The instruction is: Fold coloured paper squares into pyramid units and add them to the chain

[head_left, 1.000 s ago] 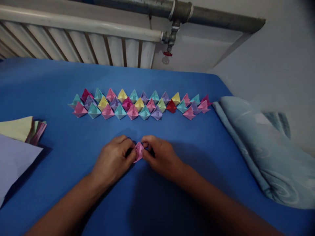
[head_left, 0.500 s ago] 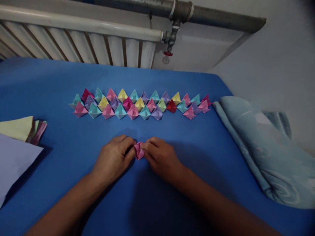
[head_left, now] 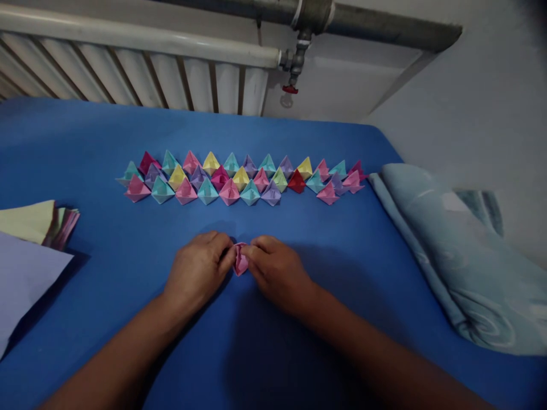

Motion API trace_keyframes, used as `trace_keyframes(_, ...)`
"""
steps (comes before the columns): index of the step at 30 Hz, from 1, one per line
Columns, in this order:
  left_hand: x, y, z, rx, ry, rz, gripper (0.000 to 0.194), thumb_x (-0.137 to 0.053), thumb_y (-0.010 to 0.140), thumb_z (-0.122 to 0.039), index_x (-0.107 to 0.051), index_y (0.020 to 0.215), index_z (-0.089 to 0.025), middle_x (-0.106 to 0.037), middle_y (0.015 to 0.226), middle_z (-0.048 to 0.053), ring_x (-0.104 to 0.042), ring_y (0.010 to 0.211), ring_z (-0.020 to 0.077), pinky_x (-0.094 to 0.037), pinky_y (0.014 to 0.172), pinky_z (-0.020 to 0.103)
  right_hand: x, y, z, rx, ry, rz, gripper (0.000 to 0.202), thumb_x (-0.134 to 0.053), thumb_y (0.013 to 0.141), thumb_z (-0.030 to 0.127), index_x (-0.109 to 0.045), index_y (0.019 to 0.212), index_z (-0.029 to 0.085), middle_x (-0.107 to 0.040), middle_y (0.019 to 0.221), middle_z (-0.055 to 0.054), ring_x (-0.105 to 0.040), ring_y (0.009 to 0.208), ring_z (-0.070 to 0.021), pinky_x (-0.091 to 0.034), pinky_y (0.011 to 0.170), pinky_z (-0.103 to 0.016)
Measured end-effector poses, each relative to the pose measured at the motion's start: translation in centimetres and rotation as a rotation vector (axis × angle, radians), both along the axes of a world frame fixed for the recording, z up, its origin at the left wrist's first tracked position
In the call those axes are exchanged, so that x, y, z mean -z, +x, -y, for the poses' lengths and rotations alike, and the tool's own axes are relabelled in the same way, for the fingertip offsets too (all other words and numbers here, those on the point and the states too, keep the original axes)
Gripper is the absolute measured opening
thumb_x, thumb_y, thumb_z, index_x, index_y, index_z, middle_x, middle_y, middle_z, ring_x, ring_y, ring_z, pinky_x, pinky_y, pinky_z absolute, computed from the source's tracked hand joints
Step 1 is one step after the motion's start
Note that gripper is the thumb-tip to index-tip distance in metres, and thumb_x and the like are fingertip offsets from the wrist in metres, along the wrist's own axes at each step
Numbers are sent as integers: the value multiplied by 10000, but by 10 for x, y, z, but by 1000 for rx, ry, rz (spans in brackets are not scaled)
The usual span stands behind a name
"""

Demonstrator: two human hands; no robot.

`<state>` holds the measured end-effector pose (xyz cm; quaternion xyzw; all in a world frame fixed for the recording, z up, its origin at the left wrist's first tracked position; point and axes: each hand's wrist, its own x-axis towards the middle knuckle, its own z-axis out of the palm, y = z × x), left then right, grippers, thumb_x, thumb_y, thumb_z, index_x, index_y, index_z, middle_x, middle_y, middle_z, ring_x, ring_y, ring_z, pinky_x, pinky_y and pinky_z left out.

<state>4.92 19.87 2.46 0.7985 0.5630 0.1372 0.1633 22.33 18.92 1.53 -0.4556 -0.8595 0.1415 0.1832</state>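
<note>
A small pink folded paper piece (head_left: pixel 241 263) is between my two hands, low over the blue table (head_left: pixel 171 353). My left hand (head_left: pixel 200 263) pinches its left edge between thumb and fingers. On the opposite side, my right hand (head_left: pixel 276 267) grips the right edge, its fingertips over part of the paper. Beyond my hands, several folded paper boats (head_left: pixel 229 192) in pink, teal, yellow, purple and red stand in staggered rows across the table. The front row has a gap right of the purple boat (head_left: pixel 271 193).
Stacked paper sheets, a lilac one (head_left: pixel 29 279) and a yellow one (head_left: pixel 28 221) on top, lie at the left. A folded light-blue blanket (head_left: pixel 461 262) lies at the right. Behind the table are a white radiator (head_left: pixel 141 42) and a pipe with a red valve (head_left: pixel 290 89).
The view has shifted slightly. My right fingertips have moved a little over the pink paper, whose opening looks rounder; both hands still hold it.
</note>
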Motion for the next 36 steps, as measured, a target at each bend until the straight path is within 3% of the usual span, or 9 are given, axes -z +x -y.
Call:
trace_keyframes(6, 4, 1, -2, -12, -12, 90, 149, -473, 898, -244, -618, 882, -214, -626, 850, 11, -586, 754, 149, -420, 656, 264, -2, -1, -1, -8, -24, 23, 164, -475, 896, 125, -635, 907, 161, -600, 850, -69, -524, 766, -172, -417, 711, -296)
trace_keyframes(17, 3, -5, -6, 17, -88, 198, 84, -536, 843, -199, -600, 790, -208, -604, 791, -12, -566, 706, 133, -407, 619, 254, 4, 1, -3, 11, -44, -116, 178, -452, 905, 140, -620, 857, 174, -603, 821, -52, -548, 757, -155, -438, 711, -278)
trace_keyframes(30, 0, -6, -9, 24, -124, 202, 86, -558, 835, -231, -595, 766, -197, -568, 737, -14, -528, 659, 126, -386, 587, 248, -1, -1, -4, 21, -132, -153, 187, -454, 894, 129, -632, 946, 156, -617, 867, -71, -576, 803, -171, -457, 740, -298)
trace_keyframes(36, -2, -5, -10, 15, -142, 186, 96, -569, 827, -227, -602, 745, -188, -556, 717, -18, -517, 644, 121, -364, 584, 244, -4, -5, -7, 139, -143, -222, 127, -505, 885, 177, -605, 962, 167, -617, 890, -52, -576, 783, -156, -438, 691, -267)
